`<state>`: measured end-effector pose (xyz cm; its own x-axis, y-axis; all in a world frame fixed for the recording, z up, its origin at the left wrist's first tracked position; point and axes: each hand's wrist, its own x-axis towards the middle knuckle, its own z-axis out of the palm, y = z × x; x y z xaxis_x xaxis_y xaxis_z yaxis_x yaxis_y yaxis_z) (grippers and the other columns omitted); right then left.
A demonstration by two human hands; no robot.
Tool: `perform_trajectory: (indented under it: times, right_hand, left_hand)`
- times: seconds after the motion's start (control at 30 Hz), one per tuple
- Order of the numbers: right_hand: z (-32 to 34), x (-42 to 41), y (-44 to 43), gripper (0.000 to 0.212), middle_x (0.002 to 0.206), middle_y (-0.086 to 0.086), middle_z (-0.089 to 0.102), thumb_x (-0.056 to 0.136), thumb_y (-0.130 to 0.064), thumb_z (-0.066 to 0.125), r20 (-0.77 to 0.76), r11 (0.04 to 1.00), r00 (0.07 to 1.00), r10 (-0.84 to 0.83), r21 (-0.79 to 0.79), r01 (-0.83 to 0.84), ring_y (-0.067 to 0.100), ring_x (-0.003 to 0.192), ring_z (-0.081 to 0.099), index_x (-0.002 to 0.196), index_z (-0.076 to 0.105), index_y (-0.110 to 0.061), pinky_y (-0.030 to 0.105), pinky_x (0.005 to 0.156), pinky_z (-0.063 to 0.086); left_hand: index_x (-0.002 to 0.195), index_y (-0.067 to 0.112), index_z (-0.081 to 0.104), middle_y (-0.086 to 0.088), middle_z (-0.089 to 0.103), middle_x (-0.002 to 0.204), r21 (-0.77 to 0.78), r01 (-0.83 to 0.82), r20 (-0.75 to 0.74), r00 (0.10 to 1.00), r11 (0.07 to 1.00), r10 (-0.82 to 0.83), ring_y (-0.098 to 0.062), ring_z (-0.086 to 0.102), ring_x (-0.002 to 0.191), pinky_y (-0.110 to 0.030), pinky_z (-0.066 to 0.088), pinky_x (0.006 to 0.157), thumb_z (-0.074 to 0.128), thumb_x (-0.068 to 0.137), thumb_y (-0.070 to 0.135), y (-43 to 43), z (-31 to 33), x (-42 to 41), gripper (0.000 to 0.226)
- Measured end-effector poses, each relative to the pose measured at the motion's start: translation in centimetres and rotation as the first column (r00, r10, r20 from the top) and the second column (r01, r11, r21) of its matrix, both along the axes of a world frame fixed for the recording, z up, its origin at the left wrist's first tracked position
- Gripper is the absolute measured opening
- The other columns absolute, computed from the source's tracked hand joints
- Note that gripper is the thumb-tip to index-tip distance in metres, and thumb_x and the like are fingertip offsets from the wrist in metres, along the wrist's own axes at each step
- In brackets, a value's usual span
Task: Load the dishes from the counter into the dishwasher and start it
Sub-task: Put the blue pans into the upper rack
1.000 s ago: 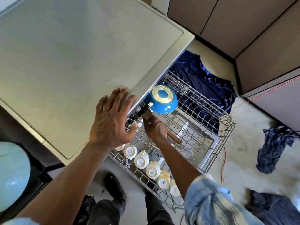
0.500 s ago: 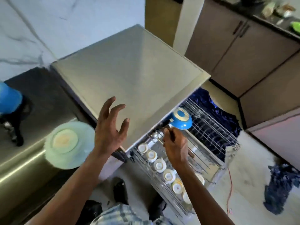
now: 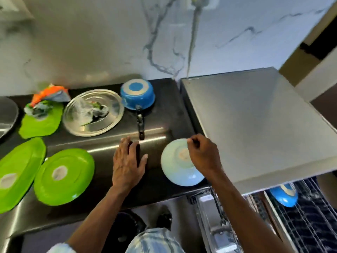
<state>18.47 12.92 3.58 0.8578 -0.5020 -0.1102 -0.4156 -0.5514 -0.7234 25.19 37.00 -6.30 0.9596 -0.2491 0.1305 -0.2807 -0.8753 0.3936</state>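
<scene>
We see the dishwasher [image 3: 255, 125] right of the counter [image 3: 164, 114], the bowl [image 3: 175, 172] upturned at the counter's right edge. Our left hand [image 3: 127, 165] is spread flat beside it; our right hand [image 3: 204, 156] curls over it, grip unclear.

- Wall [image 3: 91, 42]: white marble, grey veins; a socket [image 3: 200, 0] at the top edge; its cord [image 3: 192, 42] hangs down the wall
- Counter [image 3: 167, 106]: dark, glossy; light glints along its front
- Sink [image 3: 7, 114]: steel, far left
- Pillar [image 3: 317, 73]: cream, far right
</scene>
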Motion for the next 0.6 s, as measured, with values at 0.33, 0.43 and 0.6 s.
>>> perform_trajectory:
  times: [0.33,0.43,0.6]
  right_hand:
    - [-1.6,16.3,8.5,0.062,0.140,0.016,0.055,0.091,-0.049,0.061,-0.361,0.959,0.891,0.275,0.036,-0.281,0.034,0.129,0.054,0.136,0.051,-0.008,0.040,0.101,0.046]
    - [-3.3,18.8,9.4,0.068,0.142,0.016,0.050,0.090,-0.051,0.064,-0.383,0.965,0.895,0.229,-0.033,-0.261,0.036,0.130,0.053,0.138,0.045,-0.008,0.043,0.102,0.045]
    - [-4.4,21.0,10.4,0.064,0.121,0.008,0.062,0.078,-0.063,0.063,-0.402,0.911,0.887,0.228,-0.232,-0.340,0.031,0.112,0.063,0.123,0.057,-0.017,0.039,0.082,0.047]
  left_hand:
    - [0.155,0.016,0.039,-0.012,0.028,0.169,0.137,-0.073,-0.036,0.996,0.988,0.078,-0.028,0.020,0.158,-0.053,0.018,0.127,0.039,0.097,0.060,0.0,-0.8,0.9,0.074]
    - [0.156,0.018,0.037,-0.011,0.025,0.170,0.145,-0.082,-0.048,0.995,0.986,0.090,-0.027,0.018,0.159,-0.052,0.017,0.127,0.038,0.097,0.061,-0.2,-0.8,1.1,0.073]
    - [0.156,0.020,0.038,-0.011,0.024,0.170,0.156,-0.091,-0.064,0.993,0.984,0.102,-0.026,0.016,0.160,-0.052,0.015,0.127,0.036,0.097,0.062,-0.3,-0.8,1.2,0.073]
